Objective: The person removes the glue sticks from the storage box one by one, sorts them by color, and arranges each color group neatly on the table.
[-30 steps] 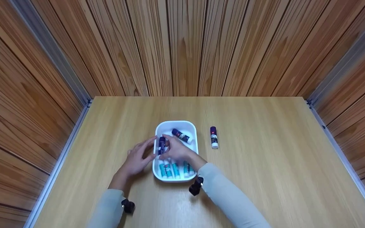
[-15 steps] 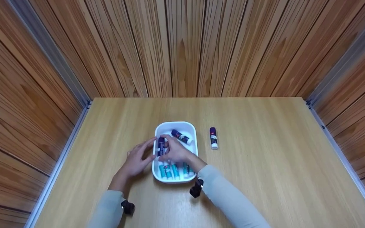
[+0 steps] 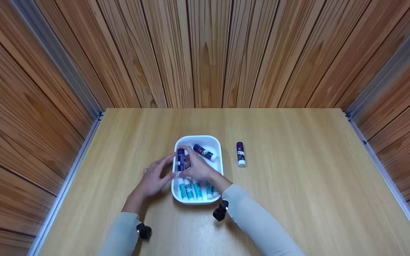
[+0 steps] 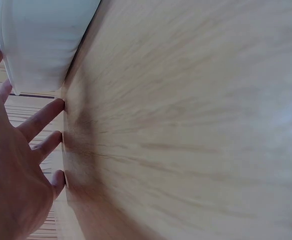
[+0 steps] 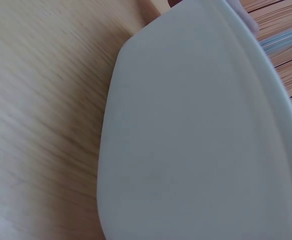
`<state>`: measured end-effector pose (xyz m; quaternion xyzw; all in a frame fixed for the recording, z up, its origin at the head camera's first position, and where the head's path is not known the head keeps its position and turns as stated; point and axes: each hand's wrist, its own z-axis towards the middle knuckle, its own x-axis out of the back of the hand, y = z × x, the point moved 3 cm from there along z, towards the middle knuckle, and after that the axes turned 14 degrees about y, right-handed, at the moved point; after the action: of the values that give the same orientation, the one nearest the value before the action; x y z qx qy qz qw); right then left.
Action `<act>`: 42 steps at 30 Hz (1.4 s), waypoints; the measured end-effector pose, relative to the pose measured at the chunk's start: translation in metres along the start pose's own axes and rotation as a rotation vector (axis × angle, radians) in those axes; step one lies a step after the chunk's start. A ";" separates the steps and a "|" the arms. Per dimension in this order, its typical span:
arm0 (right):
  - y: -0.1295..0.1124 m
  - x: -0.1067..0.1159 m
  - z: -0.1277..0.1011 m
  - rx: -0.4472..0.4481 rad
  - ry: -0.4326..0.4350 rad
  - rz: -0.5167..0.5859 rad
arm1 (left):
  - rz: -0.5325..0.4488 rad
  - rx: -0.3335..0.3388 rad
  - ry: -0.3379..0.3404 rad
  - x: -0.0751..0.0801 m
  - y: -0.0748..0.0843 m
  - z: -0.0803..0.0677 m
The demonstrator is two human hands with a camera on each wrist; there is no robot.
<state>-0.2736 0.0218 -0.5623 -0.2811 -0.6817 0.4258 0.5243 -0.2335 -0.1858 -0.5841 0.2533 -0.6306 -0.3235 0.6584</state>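
Wood-panelled walls are enclosing the desk [image 3: 297, 199]. Right hand [image 3: 198, 168] is pinching a purple glue stick [image 3: 181, 159] over the white tray [image 3: 215, 139]; left hand [image 3: 154, 179], fingers relaxed, is steadying its side. One stick [image 3: 240, 154] is lying outside, seemingly left.
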 end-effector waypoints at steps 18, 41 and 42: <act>-0.002 0.003 0.002 -0.061 0.009 0.054 | 0.000 0.013 -0.004 0.002 0.001 0.002; -0.009 0.028 -0.002 -0.043 0.066 0.167 | 0.001 0.003 0.013 0.001 0.001 -0.002; -0.009 0.028 -0.002 -0.045 0.063 0.164 | 0.001 0.003 0.015 0.001 0.001 -0.002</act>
<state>-0.2792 0.0418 -0.5409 -0.3609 -0.6488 0.4431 0.5025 -0.2310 -0.1857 -0.5828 0.2562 -0.6263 -0.3203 0.6629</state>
